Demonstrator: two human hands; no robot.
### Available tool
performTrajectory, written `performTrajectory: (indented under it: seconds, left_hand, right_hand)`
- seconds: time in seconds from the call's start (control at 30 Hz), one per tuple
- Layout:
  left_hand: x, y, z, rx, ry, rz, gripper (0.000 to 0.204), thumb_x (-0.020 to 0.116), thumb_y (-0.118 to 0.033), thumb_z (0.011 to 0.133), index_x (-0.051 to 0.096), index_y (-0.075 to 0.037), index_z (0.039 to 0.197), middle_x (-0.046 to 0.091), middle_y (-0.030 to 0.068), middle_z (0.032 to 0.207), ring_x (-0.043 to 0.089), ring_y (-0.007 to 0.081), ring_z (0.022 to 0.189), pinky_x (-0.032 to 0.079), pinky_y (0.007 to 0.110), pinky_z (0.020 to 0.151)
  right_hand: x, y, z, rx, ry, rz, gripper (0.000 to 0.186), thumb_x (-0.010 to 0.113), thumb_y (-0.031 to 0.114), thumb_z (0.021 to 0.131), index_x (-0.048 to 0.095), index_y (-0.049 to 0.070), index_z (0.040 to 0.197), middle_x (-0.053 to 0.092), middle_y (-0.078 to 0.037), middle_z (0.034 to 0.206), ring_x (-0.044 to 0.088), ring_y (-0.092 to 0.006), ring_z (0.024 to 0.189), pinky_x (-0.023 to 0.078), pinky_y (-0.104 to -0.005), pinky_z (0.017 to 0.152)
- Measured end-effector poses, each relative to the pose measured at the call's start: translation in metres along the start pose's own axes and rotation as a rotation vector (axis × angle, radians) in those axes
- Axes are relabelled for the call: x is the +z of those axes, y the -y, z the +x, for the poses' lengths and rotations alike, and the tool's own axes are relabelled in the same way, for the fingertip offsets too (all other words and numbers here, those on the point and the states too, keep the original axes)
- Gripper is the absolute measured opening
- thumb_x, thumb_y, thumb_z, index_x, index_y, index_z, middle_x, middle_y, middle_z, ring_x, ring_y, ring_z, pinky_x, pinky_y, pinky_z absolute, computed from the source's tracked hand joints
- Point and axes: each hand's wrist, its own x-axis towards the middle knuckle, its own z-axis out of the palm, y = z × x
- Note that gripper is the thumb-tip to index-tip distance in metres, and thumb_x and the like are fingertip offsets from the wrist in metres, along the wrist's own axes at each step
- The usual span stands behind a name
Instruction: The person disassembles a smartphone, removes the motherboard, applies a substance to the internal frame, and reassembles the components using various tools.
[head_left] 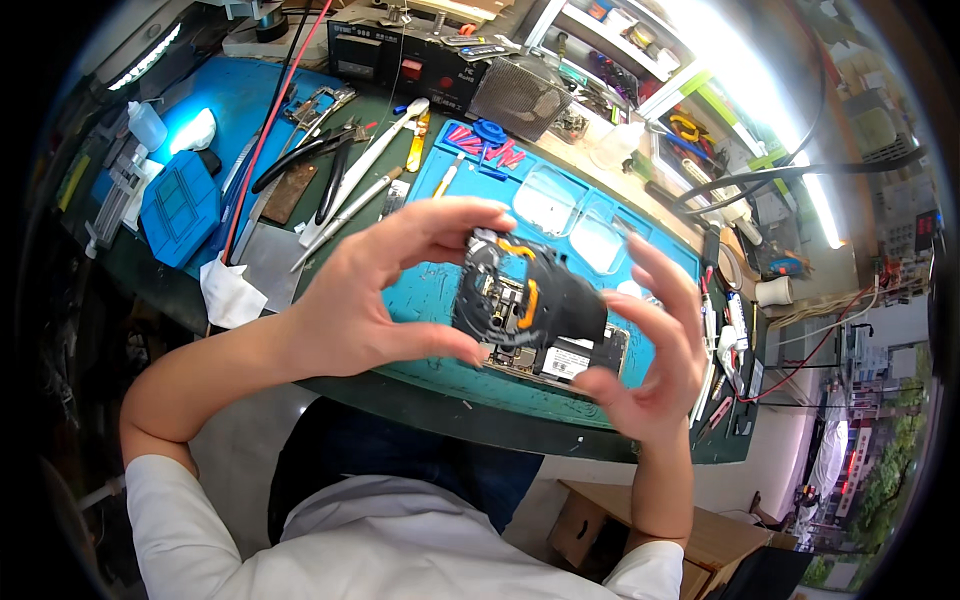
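Left hand (365, 290): thumb and fingers pinching left edge of opened smartphone (535, 315). Right hand (650, 350): fingers half-spread, gripping its right end. Phone held above blue repair mat (440, 290): black internals, orange flex cables, circuit board exposed.

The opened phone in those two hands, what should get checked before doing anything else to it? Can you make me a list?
1. Left hand grips the opened phone: ok, thumb below, fingers on top.
2. Right hand supports it: ok, fingertips at its right edge.
3. Phone is over the blue mat: ok.
4. Orange flex cables undamaged: cannot tell.
5. Tweezers are close by: ok, left of the mat.
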Motion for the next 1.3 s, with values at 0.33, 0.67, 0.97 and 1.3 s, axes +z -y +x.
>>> performTrajectory:
  seconds: [0.33, 0.67, 0.97, 1.3]
  left_hand:
    - [0.007, 0.006, 0.004, 0.067, 0.063, 0.012, 0.094, 0.092, -0.024, 0.080, 0.039, -0.001, 0.155, 0.047, 0.0187, 0.158, 0.053, 0.0286, 0.141, 0.047, 0.044, 0.115]
    - [0.013, -0.002, -0.008, 0.206, 0.149, 0.825, 0.048, 0.088, -0.021, 0.074, 0.073, -0.004, 0.117, 0.068, 0.0070, 0.108, 0.067, 0.0266, 0.094, 0.055, 0.039, 0.083]
    - [0.009, -0.006, -0.002, 0.288, 0.269, 0.949, 0.048, 0.086, -0.026, 0.077, 0.073, -0.004, 0.117, 0.069, 0.0070, 0.112, 0.070, 0.0243, 0.096, 0.058, 0.037, 0.081]
    - [0.011, -0.006, -0.001, 0.309, 0.276, 0.988, 0.048, 0.087, -0.026, 0.076, 0.075, -0.005, 0.117, 0.070, 0.0057, 0.114, 0.070, 0.0232, 0.094, 0.059, 0.036, 0.082]
  right_hand:
    - [0.014, 0.005, 0.013, 0.005, 0.198, 0.067, 0.055, 0.094, 0.020, 0.071, 0.072, 0.005, 0.119, 0.064, -0.019, 0.137, 0.067, -0.0372, 0.115, 0.055, -0.0440, 0.095]
    - [0.002, -0.027, -0.008, 0.163, 0.031, -0.025, 0.056, 0.091, 0.019, 0.077, 0.071, -0.001, 0.125, 0.065, -0.022, 0.131, 0.066, -0.0355, 0.119, 0.055, -0.0405, 0.098]
    - [0.004, -0.031, -0.011, 0.189, 0.037, 0.011, 0.055, 0.091, 0.019, 0.077, 0.072, 0.000, 0.125, 0.067, -0.021, 0.130, 0.067, -0.0353, 0.118, 0.055, -0.0409, 0.099]
    - [0.005, -0.032, -0.013, 0.211, 0.043, 0.007, 0.055, 0.090, 0.019, 0.077, 0.072, 0.001, 0.125, 0.067, -0.020, 0.130, 0.067, -0.0357, 0.117, 0.054, -0.0427, 0.100]
